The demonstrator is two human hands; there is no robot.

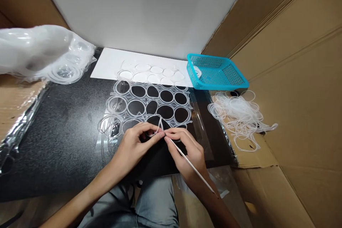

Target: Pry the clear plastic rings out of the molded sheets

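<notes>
A translucent sheet of round rings lies in front of me, with dark table showing through its holes. At its near edge my left hand is closed, thumb and fingers pinching a thin whitish ring that stands up bent from the fingertips. My right hand is closed round a slim white stick, which slants down to the right over the wrist. The stick's far tip meets the left fingertips at the ring. Whether it touches the ring is too small to tell.
A blue perforated basket with a small white piece inside stands at the back right. Below it is a heap of loose clear rings. A white board lies behind the sheet. Bagged rings sit at left. Cardboard walls the right side.
</notes>
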